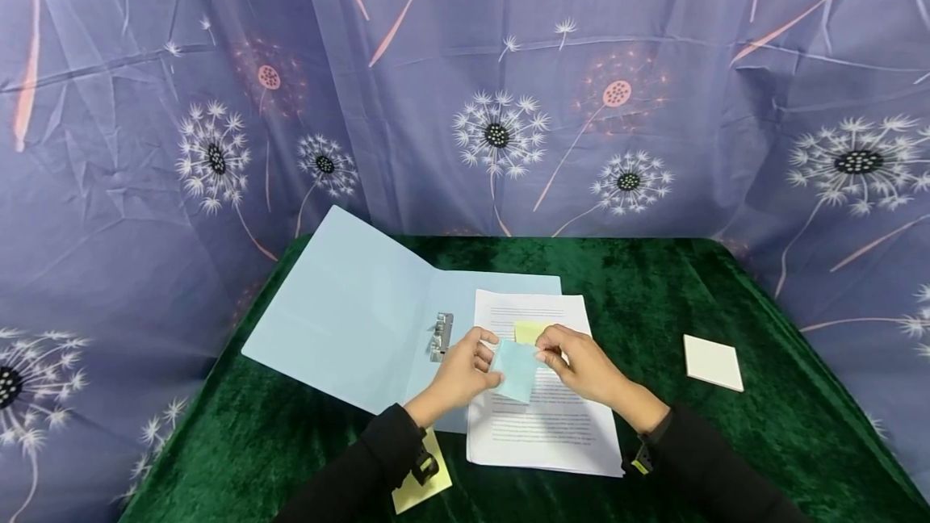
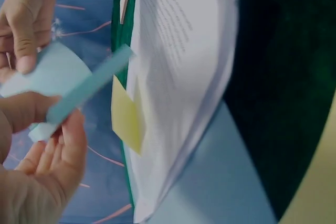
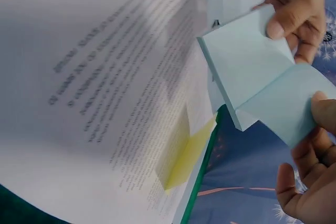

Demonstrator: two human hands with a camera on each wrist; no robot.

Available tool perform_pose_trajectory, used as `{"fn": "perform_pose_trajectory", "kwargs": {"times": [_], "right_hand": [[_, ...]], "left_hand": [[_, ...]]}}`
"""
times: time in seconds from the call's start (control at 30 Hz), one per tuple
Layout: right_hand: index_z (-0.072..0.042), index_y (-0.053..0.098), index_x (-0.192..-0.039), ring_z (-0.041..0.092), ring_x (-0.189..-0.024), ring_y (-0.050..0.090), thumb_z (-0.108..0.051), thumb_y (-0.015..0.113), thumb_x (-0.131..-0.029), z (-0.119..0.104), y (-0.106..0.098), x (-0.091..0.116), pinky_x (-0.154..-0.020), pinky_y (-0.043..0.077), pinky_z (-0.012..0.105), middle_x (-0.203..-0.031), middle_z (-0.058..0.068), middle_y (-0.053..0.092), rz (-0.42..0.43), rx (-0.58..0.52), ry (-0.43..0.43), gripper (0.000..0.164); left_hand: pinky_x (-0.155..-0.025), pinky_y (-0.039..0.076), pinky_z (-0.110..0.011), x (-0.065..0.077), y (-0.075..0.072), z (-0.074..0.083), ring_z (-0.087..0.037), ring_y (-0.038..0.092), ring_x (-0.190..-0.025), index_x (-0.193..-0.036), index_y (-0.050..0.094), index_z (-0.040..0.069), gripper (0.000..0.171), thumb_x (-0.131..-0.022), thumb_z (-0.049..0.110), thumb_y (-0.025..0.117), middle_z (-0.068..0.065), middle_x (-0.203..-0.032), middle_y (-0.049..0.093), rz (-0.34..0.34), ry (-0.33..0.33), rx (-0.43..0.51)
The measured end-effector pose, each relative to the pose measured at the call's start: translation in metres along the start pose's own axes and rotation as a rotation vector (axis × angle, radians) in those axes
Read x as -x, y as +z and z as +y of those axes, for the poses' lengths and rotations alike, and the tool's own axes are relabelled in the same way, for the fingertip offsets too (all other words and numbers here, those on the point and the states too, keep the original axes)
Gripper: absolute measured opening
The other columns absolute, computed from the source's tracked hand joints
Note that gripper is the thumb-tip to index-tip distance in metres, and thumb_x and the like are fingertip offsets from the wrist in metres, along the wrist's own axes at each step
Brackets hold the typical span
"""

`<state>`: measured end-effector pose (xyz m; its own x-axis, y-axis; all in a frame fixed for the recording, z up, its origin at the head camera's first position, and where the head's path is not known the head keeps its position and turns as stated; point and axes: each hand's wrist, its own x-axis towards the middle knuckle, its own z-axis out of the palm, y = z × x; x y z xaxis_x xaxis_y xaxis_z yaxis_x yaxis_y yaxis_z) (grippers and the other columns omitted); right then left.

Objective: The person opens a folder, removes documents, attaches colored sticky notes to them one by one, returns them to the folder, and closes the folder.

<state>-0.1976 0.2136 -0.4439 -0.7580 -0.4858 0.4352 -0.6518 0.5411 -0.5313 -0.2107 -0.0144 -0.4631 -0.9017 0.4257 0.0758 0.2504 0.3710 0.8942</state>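
A light blue sticky note pad (image 3: 244, 59) is held by my left hand (image 1: 465, 366), thumb on its face and fingers behind. My right hand (image 1: 580, 357) pinches the top sheet (image 3: 294, 100), which bends up from the pad along one edge while still joined to it. Both hands are over a stack of printed paper (image 1: 552, 434). On that stack a yellow sticky note (image 1: 530, 332) stands partly lifted off the page, just beyond the blue pad.
An open light blue folder (image 1: 349, 305) with a metal clip (image 1: 440, 336) lies under the paper's left side. A yellow pad (image 1: 423, 487) sits beneath my left forearm. A white pad (image 1: 714, 362) lies to the right on the green velvet cloth (image 1: 654, 289).
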Motion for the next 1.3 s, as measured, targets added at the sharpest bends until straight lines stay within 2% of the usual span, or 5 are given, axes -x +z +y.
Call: {"fn": "perform_pose_trajectory", "kwargs": {"times": [0.2,0.43,0.77,1.13,1.3], "right_hand": [[-0.009,0.062,-0.088,0.002,-0.063,0.047,0.001,0.068,-0.087,0.002,0.0,0.005,-0.053,0.043,0.024,-0.075,-0.011,0.056,0.022,-0.03,-0.027,0.012],[-0.008,0.062,-0.088,0.003,-0.063,0.05,-0.01,0.064,-0.093,0.005,0.0,0.007,-0.053,0.043,0.026,-0.074,-0.011,0.058,-0.008,-0.061,0.063,0.006],[-0.01,0.061,-0.084,0.007,-0.064,0.052,-0.002,0.064,-0.091,0.008,0.001,0.01,-0.055,0.043,0.027,-0.076,-0.005,0.06,0.033,-0.141,0.208,0.011],[-0.009,0.058,-0.081,0.007,-0.059,0.046,-0.003,0.063,-0.092,0.013,-0.001,0.016,-0.056,0.04,0.027,-0.072,-0.006,0.052,0.075,-0.191,0.235,0.014],[-0.009,0.058,-0.081,0.008,-0.06,0.047,-0.003,0.063,-0.092,0.013,-0.003,0.016,-0.057,0.041,0.028,-0.072,-0.006,0.052,0.093,-0.188,0.242,0.014]], "left_hand": [[-0.063,0.043,-0.026,0.003,-0.003,0.008,-0.011,0.049,-0.069,-0.105,0.057,0.003,0.034,-0.077,-0.004,0.074,0.001,-0.081,0.054,0.079,0.054,-0.135],[-0.061,0.04,-0.026,0.008,-0.004,0.013,-0.012,0.048,-0.067,-0.104,0.056,0.004,0.03,-0.078,-0.005,0.071,-0.002,-0.08,0.054,0.089,0.06,-0.2],[-0.065,0.042,-0.027,0.012,-0.004,0.015,-0.018,0.053,-0.073,-0.102,0.057,0.004,0.027,-0.079,-0.006,0.068,-0.002,-0.083,0.053,0.088,0.08,-0.23],[-0.063,0.042,-0.025,0.014,-0.002,0.015,-0.013,0.051,-0.071,-0.102,0.058,0.004,0.028,-0.078,-0.007,0.068,-0.001,-0.083,0.054,0.086,0.075,-0.231],[-0.063,0.042,-0.025,0.016,-0.003,0.015,-0.014,0.052,-0.07,-0.103,0.058,0.003,0.028,-0.078,-0.007,0.068,-0.002,-0.083,0.054,0.096,0.103,-0.234]]}}
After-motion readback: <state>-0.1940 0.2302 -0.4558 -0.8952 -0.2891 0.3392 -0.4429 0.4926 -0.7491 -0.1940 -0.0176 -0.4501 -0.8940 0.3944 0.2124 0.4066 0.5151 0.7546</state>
